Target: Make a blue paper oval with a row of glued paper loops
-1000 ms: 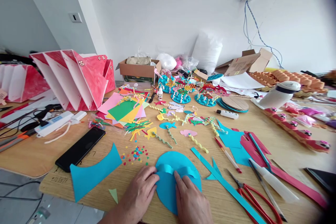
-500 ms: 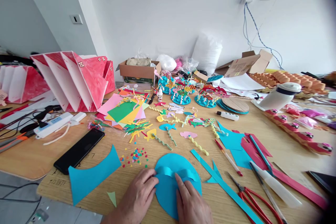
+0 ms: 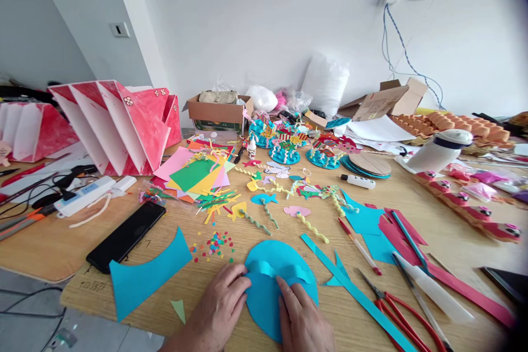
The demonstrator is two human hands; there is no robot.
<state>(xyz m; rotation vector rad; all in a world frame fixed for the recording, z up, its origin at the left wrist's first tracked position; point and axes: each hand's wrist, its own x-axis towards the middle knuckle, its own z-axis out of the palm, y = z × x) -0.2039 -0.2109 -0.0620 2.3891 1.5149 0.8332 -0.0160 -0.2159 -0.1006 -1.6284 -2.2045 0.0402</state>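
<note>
A blue paper disc point(image 3: 262, 303) lies at the table's front edge, with a blue paper strip point(image 3: 297, 273) across it rising in two low humps. At the disc's left rim, my left hand point(image 3: 220, 303) is closed, its thumb and forefinger pinching the strip's left end. My right hand point(image 3: 306, 316) rests on the disc, forefinger stretched out and pressing the strip down between the humps; its thumb is lower on the disc. To the right lie a long blue paper strip point(image 3: 363, 300) and red-handled scissors point(image 3: 391, 305). A curved blue paper offcut point(image 3: 150, 278) is on the left.
Beyond the disc are paper fish point(image 3: 297, 211) on curled strips and scattered confetti dots point(image 3: 216, 243). A black phone point(image 3: 126, 236) lies left. Farther back stand a glue bottle point(image 3: 251, 148), stacked coloured paper point(image 3: 193, 176) and finished blue fish models point(image 3: 284, 154). A red-white pen point(image 3: 358, 245) lies right.
The whole view has shifted very slightly. Both hands keep the same places on the disc and strip.
</note>
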